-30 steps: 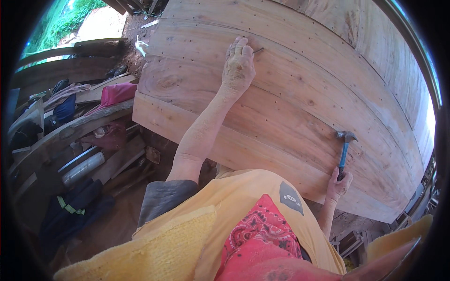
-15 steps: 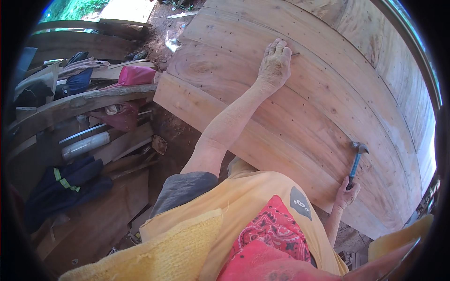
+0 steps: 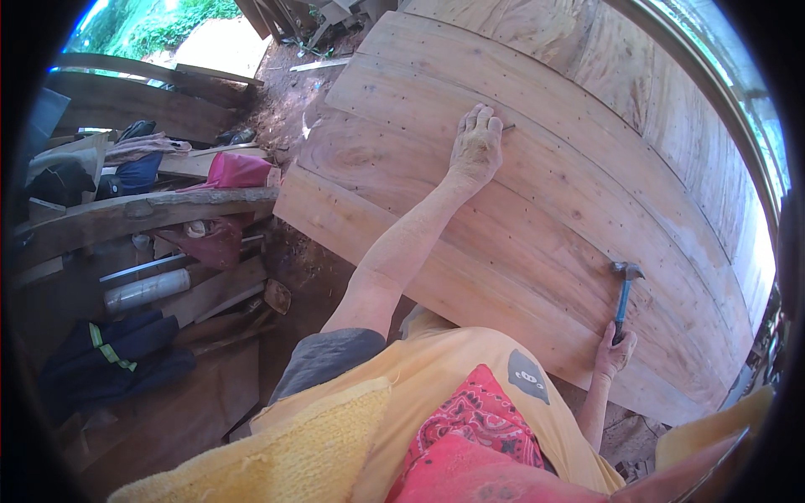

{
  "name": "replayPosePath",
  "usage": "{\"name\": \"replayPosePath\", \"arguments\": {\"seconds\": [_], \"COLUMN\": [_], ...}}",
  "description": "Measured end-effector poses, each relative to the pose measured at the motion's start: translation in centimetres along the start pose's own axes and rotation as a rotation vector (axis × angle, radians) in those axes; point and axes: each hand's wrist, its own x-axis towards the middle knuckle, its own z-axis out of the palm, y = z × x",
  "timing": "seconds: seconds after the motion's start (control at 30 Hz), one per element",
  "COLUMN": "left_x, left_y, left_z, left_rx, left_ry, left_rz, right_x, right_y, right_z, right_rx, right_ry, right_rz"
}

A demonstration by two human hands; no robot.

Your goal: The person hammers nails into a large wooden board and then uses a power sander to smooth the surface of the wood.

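Observation:
My left hand [image 3: 476,149] rests on the wide wooden planks [image 3: 402,180], its fingers bent together. A thin dark rod [image 3: 508,127] sticks out past its right side; the part inside the hand is hidden. Farther right and nearer to me, my right hand [image 3: 614,355] is wrapped around the dark grip of a claw hammer [image 3: 623,303]. The hammer has a blue shaft, and its metal head points away from me, over the planks. Small dark nail marks dot the boards in rows.
A rough-edged board [image 3: 151,210] crosses the left side, with a pink bag [image 3: 239,170] by its end. Below it are a pale cylinder [image 3: 148,290] and dark cloth [image 3: 117,356] with a bright stripe. A curved edge rail [image 3: 713,84] bounds the planks at upper right.
The view has shifted, so the planks and both hands appear lower or farther left. Against the boards, my left hand and the hammer look nearly still.

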Motion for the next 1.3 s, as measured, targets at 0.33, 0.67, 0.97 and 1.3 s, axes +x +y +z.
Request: {"name": "replayPosePath", "arguments": {"seconds": [0.33, 0.67, 0.97, 1.3], "left_x": [0.1, 0.2, 0.2, 0.2], "left_y": [0.1, 0.2, 0.2, 2.7], "left_z": [-0.1, -0.3, -0.1, 2.8], "left_rx": [0.014, 0.045, 0.055, 0.022], "left_ry": [0.026, -0.003, -0.001, 0.059], "left_rz": [0.036, 0.043, 0.033, -0.071], "right_x": [-0.2, -0.3, -0.4, -0.2], "right_y": [-0.6, -1.2, -1.1, -1.4], "right_z": [-0.2, -0.5, -0.5, -2.0], "right_rx": [0.006, 0.015, 0.018, 0.129], "right_ry": [0.016, 0.041, 0.052, -0.012], "right_rz": [0.050, 0.069, 0.050, 0.011]}}
